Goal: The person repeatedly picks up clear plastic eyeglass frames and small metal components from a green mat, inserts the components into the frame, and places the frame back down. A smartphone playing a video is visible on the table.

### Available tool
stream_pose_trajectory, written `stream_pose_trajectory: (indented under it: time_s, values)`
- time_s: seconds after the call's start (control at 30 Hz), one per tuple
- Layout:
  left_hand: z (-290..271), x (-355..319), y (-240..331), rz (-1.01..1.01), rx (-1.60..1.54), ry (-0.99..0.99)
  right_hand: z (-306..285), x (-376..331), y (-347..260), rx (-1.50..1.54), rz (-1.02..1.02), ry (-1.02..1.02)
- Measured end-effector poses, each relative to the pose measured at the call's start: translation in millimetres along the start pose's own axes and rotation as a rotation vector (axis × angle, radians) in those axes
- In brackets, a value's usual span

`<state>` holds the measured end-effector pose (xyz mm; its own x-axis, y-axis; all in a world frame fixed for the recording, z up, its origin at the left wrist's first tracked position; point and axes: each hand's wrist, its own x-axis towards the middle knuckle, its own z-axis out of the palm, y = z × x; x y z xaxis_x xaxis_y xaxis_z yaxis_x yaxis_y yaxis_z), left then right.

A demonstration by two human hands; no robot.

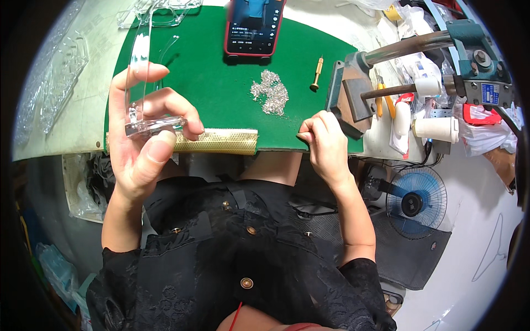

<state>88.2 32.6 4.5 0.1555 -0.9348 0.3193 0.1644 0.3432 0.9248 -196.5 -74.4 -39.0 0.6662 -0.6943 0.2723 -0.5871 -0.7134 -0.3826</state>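
Note:
My left hand is raised over the near left of the green mat. Its thumb and fingers grip a clear plastic eyeglass frame, with one temple arm pointing up and away. At the mat's near edge, my right hand is closed in a pinch; whatever lies between its fingertips is too small or hidden to make out. Beyond that hand sits a loose pile of tiny silvery metal parts, probably screws. A small brass-coloured screwdriver lies farther right on the mat.
A gold patterned strip runs along the near edge. At the back stands a phone in a red case. On the right are a green bench press, orange-handled pliers and a paper cup. More clear frames lie far left.

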Motion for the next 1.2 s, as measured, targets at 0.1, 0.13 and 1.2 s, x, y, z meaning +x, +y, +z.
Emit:
stream_pose_trajectory:
  time_s: [0.1, 0.13, 1.2]
  values:
    - [8.8, 0.2, -2.3, 0.018, 0.135, 0.072, -0.3, 1.2, 0.0, 0.039, 0.029, 0.01]
    - [10.6, 0.5, -2.2, 0.018, 0.13, 0.068, 1.5, 2.5, 1.5, 0.055, 0.039, 0.036]
    - [22.5, -2.4, -11.9, -0.045, 0.123, 0.063, 10.0, 17.2, -9.2, 0.011, -0.005, 0.072]
